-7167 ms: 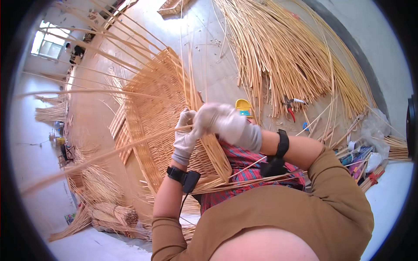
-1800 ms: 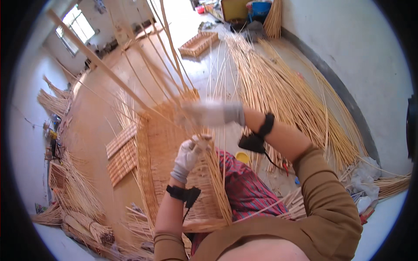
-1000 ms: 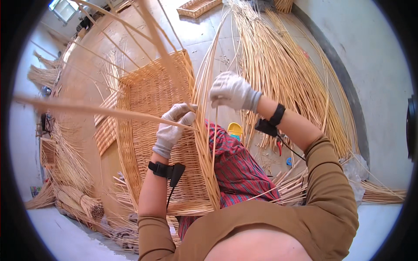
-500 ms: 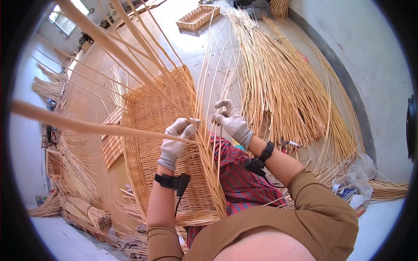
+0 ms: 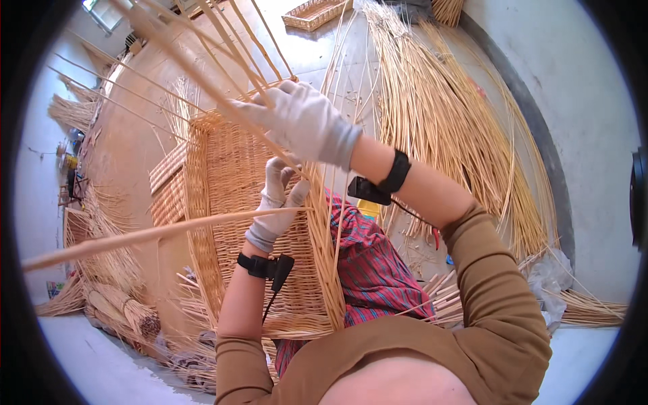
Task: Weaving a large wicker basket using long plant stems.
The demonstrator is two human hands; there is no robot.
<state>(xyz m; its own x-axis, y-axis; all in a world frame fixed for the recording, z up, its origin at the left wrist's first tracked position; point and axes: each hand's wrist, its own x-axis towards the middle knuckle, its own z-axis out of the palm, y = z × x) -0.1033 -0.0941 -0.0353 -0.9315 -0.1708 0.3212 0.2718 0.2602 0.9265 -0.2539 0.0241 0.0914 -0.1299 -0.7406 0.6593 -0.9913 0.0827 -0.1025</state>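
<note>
A rectangular woven wicker basket [image 5: 236, 256] lies over my lap, with long willow rods [image 5: 162, 236] sticking out from its right and far rims. My left hand [image 5: 280, 192], gloved in white, is closed on rods at the basket's right rim, near the middle. My right hand [image 5: 290, 118], also gloved, is higher, over the far right corner, its fingers bent around a long upright rod that slants toward the upper left. Its fingertips are partly hidden among the rods. Red-and-blue striped cloth [image 5: 371, 263] covers my legs beside the basket.
A large fan of loose rods [image 5: 452, 128] covers the floor to the right. A second shallow basket [image 5: 310, 17] lies at the back. Woven panels [image 5: 169, 189], bundled rods [image 5: 125, 310], red-handled cutters [image 5: 435, 236], a yellow container [image 5: 368, 206] and a plastic bag [image 5: 550, 277] lie around.
My right hand has moved up and leftward from beside the right rim to over the basket's far corner, among the upright rods. My left hand stays at the rim.
</note>
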